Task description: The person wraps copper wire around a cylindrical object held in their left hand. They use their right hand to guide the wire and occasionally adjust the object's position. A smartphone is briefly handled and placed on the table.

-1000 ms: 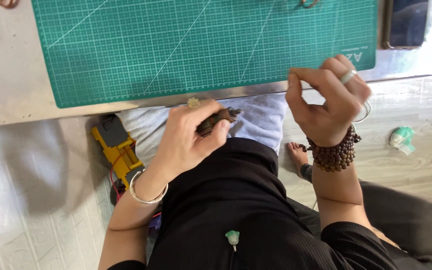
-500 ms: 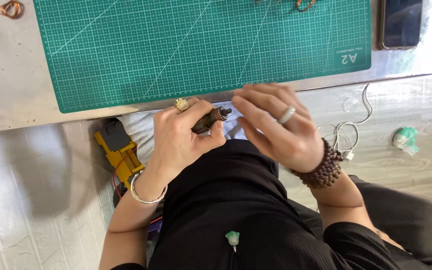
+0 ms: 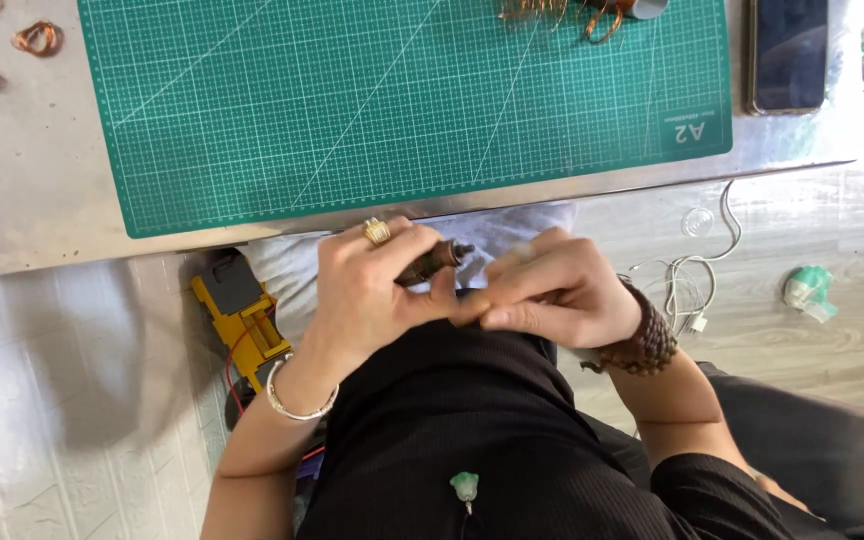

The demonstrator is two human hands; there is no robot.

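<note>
My left hand (image 3: 372, 290), with a gold ring and a silver bangle, grips a small dark brown rod-shaped tool (image 3: 434, 262) over my lap, just below the table edge. My right hand (image 3: 552, 295), with a brown bead bracelet on the wrist, sits right beside it, fingers pinched together against the left fingertips below the tool's tip. What the right fingers pinch is too small to see. Both hands hover over my black clothing.
A green cutting mat (image 3: 402, 100) lies on the grey table (image 3: 22, 180). Copper wire coils (image 3: 32, 40) lie far left, a tangle of copper wire (image 3: 572, 12) at the mat's top. A dark phone (image 3: 787, 55) lies right. On the floor lie a yellow tool (image 3: 242, 315) and a white cable (image 3: 692, 280).
My right hand came down from beside the table edge and to the left, meeting my left hand at the tool. The view shifted slightly, showing more of the mat.
</note>
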